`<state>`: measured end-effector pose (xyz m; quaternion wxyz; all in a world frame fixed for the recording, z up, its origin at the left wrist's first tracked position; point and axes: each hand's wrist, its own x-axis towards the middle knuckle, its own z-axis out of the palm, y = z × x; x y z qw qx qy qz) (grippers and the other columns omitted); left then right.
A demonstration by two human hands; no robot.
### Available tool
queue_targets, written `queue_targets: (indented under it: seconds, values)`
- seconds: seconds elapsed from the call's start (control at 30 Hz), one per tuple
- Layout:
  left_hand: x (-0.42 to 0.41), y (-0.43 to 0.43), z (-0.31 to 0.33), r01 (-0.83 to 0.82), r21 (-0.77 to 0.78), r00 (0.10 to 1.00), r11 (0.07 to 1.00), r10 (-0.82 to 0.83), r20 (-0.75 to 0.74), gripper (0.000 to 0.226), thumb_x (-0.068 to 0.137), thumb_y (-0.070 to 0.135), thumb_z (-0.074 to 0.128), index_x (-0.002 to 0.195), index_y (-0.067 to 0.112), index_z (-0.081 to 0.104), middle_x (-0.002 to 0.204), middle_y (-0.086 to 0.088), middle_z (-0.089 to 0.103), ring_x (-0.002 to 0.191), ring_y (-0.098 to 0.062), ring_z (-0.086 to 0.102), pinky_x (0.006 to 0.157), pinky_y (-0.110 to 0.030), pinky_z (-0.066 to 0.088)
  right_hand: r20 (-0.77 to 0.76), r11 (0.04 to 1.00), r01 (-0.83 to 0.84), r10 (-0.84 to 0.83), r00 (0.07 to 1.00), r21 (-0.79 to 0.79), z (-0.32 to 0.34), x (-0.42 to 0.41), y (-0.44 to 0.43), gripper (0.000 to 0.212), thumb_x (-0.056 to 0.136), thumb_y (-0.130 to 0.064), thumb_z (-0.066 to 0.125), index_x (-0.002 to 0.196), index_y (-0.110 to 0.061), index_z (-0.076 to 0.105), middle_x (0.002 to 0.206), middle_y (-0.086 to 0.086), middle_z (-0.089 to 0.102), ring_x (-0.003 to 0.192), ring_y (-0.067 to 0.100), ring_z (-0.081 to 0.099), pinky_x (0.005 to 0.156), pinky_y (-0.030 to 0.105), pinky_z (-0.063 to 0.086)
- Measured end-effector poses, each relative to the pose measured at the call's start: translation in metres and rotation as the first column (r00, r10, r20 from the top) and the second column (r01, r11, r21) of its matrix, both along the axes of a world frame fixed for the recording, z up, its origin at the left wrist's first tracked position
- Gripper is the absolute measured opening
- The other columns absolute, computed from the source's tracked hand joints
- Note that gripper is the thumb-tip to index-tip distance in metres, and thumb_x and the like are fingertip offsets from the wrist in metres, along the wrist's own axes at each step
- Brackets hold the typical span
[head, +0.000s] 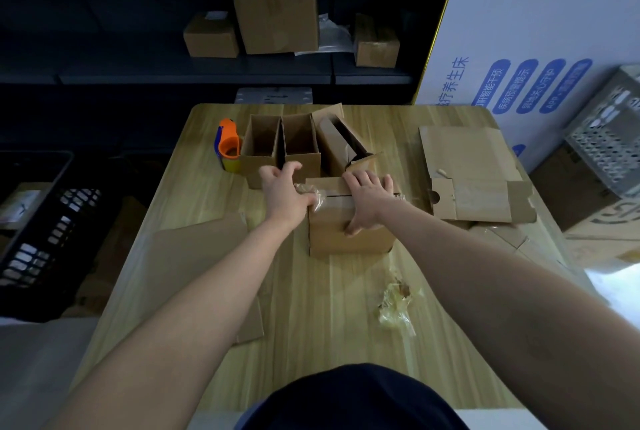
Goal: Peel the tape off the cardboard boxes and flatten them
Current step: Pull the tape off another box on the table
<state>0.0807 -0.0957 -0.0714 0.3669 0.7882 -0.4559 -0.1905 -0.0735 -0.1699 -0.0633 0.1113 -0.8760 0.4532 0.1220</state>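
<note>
A small taped cardboard box stands in the middle of the wooden table. My right hand lies over its top, fingers spread and thumb down its front face. At the box's left top edge my left hand pinches a crumpled strip of clear tape that is partly lifted off the box. Behind the box stand two open boxes and a third open box tipped to the right.
An orange tape dispenser stands at the back left. Flattened cardboard lies at the right and at the left. A wad of peeled tape lies near the front. Dark crates flank the table's left; shelves with boxes are behind.
</note>
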Motion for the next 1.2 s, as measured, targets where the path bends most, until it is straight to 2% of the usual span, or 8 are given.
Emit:
queue_targets:
  seconds: [0.13, 0.3, 0.43, 0.6, 0.73, 0.87, 1.0, 1.2]
  values:
    - [-0.005, 0.002, 0.005, 0.241, 0.018, 0.963, 0.970, -0.241, 0.121, 0.029, 0.089, 0.003, 0.059, 0.117, 0.010, 0.066, 0.099, 0.003, 0.051, 0.093, -0.013, 0.053, 0.084, -0.016, 0.042, 0.000, 1.000, 0.000, 0.000, 1.000, -0.003, -0.001, 0.000, -0.001, 0.125, 0.058, -0.051, 0.083, 0.150, -0.022, 0.003, 0.154, 0.003, 0.013, 0.144, 0.027, 0.003, 0.113, 0.056, -0.002]
    - [-0.004, 0.006, 0.015, 0.299, 0.138, 0.946, 0.944, -0.312, 0.084, 0.042, 0.095, 0.008, 0.043, 0.137, 0.009, 0.048, 0.123, -0.006, 0.056, 0.116, -0.021, 0.053, 0.098, -0.028, 0.040, 0.001, 1.000, 0.002, -0.002, 1.000, 0.003, -0.001, 0.001, -0.002, 0.125, 0.058, -0.050, 0.084, 0.151, -0.023, 0.004, 0.154, 0.002, 0.013, 0.144, 0.028, 0.003, 0.113, 0.056, -0.002]
    - [-0.005, 0.012, 0.017, 0.214, 0.087, 0.973, 0.973, -0.204, -0.109, 0.052, 0.089, 0.034, 0.058, 0.133, 0.015, 0.036, 0.088, 0.008, 0.054, 0.080, -0.006, 0.055, 0.066, -0.019, 0.040, -0.005, 1.000, 0.009, -0.009, 1.000, 0.007, -0.002, 0.003, -0.002, 0.125, 0.059, -0.049, 0.083, 0.151, -0.023, 0.002, 0.155, 0.003, 0.012, 0.144, 0.029, 0.002, 0.114, 0.057, -0.002]
    - [-0.009, 0.015, 0.004, 0.133, 0.149, 0.980, 0.980, -0.153, 0.128, 0.033, 0.083, 0.034, 0.069, 0.105, 0.013, 0.055, 0.106, -0.003, 0.048, 0.086, -0.012, 0.049, 0.073, -0.022, 0.040, 0.006, 1.000, 0.000, 0.000, 1.000, 0.003, -0.003, 0.001, -0.002, 0.124, 0.059, -0.048, 0.083, 0.150, -0.022, 0.003, 0.155, 0.003, 0.012, 0.144, 0.028, 0.001, 0.114, 0.056, -0.002]
    - [0.003, 0.020, 0.000, -0.042, 0.081, 0.999, 0.996, 0.045, -0.029, 0.021, 0.089, 0.022, 0.064, 0.107, 0.012, 0.067, 0.118, -0.006, 0.051, 0.098, -0.015, 0.053, 0.088, -0.020, 0.038, 0.032, 1.000, -0.008, 0.009, 0.999, -0.006, -0.003, -0.002, 0.000, 0.123, 0.058, -0.048, 0.083, 0.149, -0.021, 0.006, 0.154, 0.003, 0.016, 0.144, 0.028, 0.006, 0.114, 0.055, -0.001]
    - [0.014, 0.029, 0.003, -0.313, 0.112, 0.798, 0.943, 0.325, -0.507, 0.041, 0.084, 0.002, 0.066, 0.122, 0.015, 0.060, 0.122, -0.005, 0.061, 0.111, -0.021, 0.058, 0.095, -0.030, 0.048, 0.088, 1.000, -0.007, 0.009, 0.996, -0.019, -0.003, -0.012, 0.002, 0.119, 0.057, -0.047, 0.083, 0.148, -0.020, 0.011, 0.151, 0.004, 0.022, 0.142, 0.028, 0.013, 0.114, 0.054, 0.001]
    - [0.009, 0.024, 0.007, -0.466, 0.143, 0.615, 0.873, 0.436, -0.656, 0.044, 0.079, 0.000, 0.070, 0.119, 0.011, 0.052, 0.104, -0.008, 0.063, 0.085, -0.016, 0.064, 0.068, -0.022, 0.051, 0.177, 0.999, 0.003, 0.005, 0.984, -0.045, 0.003, -0.027, 0.001, 0.115, 0.057, -0.045, 0.084, 0.146, -0.020, 0.015, 0.148, 0.003, 0.026, 0.139, 0.027, 0.018, 0.116, 0.053, 0.003]
    - [-0.008, 0.010, 0.014, -0.608, 0.145, 0.437, 0.780, 0.482, -0.759, 0.017, 0.086, -0.006, 0.059, 0.097, 0.005, 0.064, 0.086, -0.008, 0.065, 0.069, -0.012, 0.063, 0.057, -0.017, 0.051, 0.257, 0.991, 0.054, -0.022, 0.966, -0.120, 0.023, -0.060, -0.005, 0.120, 0.052, -0.048, 0.084, 0.146, -0.021, 0.016, 0.146, 0.003, 0.028, 0.136, 0.027, 0.023, 0.116, 0.051, 0.010]
